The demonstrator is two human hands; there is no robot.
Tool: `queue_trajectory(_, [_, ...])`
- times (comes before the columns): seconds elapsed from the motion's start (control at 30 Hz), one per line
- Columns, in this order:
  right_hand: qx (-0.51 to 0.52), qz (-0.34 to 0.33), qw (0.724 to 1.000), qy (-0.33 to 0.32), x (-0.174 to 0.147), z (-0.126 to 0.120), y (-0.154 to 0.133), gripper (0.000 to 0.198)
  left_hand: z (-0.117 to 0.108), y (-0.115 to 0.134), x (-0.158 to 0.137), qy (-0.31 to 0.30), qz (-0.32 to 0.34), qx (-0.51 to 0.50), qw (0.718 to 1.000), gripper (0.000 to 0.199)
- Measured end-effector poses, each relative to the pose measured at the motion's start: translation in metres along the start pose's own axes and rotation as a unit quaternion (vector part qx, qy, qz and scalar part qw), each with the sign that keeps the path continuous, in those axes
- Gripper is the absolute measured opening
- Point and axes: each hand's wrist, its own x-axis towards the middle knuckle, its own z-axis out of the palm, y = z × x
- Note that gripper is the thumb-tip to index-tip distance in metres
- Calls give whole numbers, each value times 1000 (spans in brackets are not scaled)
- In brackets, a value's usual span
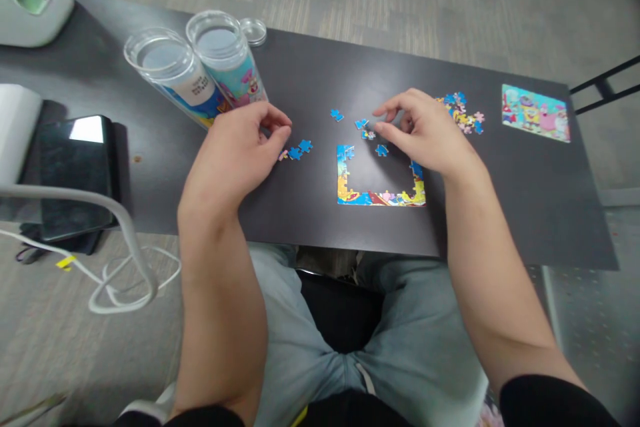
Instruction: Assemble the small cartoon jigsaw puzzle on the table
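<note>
A partly assembled jigsaw puzzle frame (343, 186) lies on the dark table, its top side unjoined. My right hand (423, 130) hovers over the frame's upper right, thumb and index finger apart with nothing visible between them. Close to those fingertips are loose puzzle pieces (361, 124), with a single blue piece (382, 150) just below. My left hand (240, 147) rests left of the frame, fingers curled in and thumb near the index finger; whatever they may hold is hidden. Beside it lie blue puzzle pieces (295, 154), and another blue piece (337, 115) sits farther back.
Two clear jars (220, 54) with printed labels stand behind my left hand, near a round lid (253, 32). A picture card (537, 114) lies at right, beside a pile of pieces (463, 110). A black device (77, 174) and white cable (125, 227) are at left.
</note>
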Motion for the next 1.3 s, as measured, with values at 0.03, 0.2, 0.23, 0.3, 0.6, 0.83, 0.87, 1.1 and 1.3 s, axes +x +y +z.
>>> queue_trajectory(0.03, [-6,-3,1000,7,2,4,-1,28,-4,-1,-2,-9,-9,12,1000,16])
queue_trajectory(0.2, [-48,-8,998,29,10,21,2,29,-11,0,-9,-69,-56,41,995,31])
queue_trajectory(0.23, [-53,-8,998,29,11,23,2,28,-10,1,-10,-72,-53,42,995,33])
queue_trajectory(0.3, [-59,-8,998,28,12,26,2,25,-8,1,-9,-76,-42,47,995,34])
queue_trajectory(0.6, [-57,-7,998,24,13,31,-3,3,-2,0,-7,-81,3,103,991,17])
queue_trajectory(0.83, [-82,-9,994,73,13,34,-5,24,-2,4,-7,-97,-6,120,988,21])
queue_trajectory(0.87, [-79,-5,994,70,12,34,-5,22,-1,4,-8,-92,-7,123,988,22])
queue_trajectory(1.1, [-82,-3,993,80,10,35,-8,20,2,5,-7,-91,1,133,987,11])
queue_trajectory(1.3, [-75,9,995,64,9,36,-2,23,-1,8,-7,-108,1,84,991,16])
